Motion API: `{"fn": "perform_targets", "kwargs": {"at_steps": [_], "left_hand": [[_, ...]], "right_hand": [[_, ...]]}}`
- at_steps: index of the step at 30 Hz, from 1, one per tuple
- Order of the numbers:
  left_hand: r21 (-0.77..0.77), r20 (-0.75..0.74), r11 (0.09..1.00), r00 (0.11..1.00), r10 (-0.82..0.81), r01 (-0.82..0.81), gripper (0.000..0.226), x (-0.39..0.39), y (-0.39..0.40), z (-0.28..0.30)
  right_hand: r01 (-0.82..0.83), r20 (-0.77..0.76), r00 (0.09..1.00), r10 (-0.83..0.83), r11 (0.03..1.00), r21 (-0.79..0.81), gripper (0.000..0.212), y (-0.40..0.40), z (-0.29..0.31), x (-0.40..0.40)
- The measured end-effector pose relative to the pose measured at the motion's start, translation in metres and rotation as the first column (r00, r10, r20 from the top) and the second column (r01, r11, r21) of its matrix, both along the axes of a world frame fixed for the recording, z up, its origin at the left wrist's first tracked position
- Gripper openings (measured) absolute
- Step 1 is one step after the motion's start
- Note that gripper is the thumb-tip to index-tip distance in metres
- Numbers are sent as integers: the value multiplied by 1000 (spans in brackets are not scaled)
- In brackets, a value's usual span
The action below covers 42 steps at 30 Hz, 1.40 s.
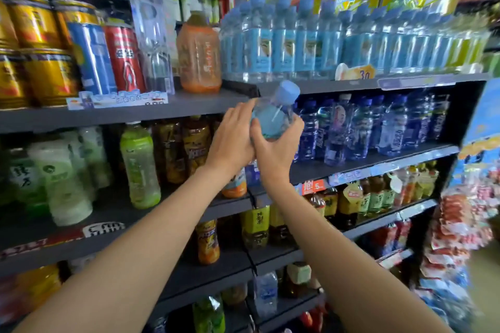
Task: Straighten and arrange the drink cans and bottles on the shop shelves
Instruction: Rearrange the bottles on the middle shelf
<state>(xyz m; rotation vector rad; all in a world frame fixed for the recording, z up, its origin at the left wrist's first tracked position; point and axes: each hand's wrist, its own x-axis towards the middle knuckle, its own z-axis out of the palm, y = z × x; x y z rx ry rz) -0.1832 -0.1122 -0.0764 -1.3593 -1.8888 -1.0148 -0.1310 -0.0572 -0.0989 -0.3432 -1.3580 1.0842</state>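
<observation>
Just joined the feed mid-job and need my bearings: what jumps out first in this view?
Centre frame, both hands hold a small blue-capped water bottle tilted in mid-air before the shelves: the right hand grips it from below, the left hand rests against its side. Just above, a long row of matching water bottles fills the upper right shelf, with gold cans stacked at far left.

Water bottle (276, 113) tilted, held in front of the shelves between left hand (232, 135) and right hand (273, 149), just below the top right shelf (311, 86). On that shelf, a row of water bottles (324, 43). To its left, a jug (198, 54), then cans (108, 59). Below right, more bottles (378, 127) standing in rows.
</observation>
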Motion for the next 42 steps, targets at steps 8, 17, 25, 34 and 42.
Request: {"fn": "perform_targets", "kwargs": {"at_steps": [8,17,25,34,42], "left_hand": [[-55,-49,997,997,-61,58,70,44,93,94],[-152,-250,956,946,208,-251,47,52,224,109],[-215,-276,889,898,342,-405,43,37,250,98],[-265,-324,836,861,392,-480,51,38,252,88],[-238,-411,781,788,457,-577,56,32,249,83]], "right_hand": [[251,-57,968,-244,944,214,65,121,116,56],[219,-21,975,-219,958,185,65,274,182,77],[160,119,969,-216,918,362,64,308,196,63],[227,184,923,-338,864,450,68,306,195,60],[233,311,870,-382,876,422,75,310,187,52]]}}
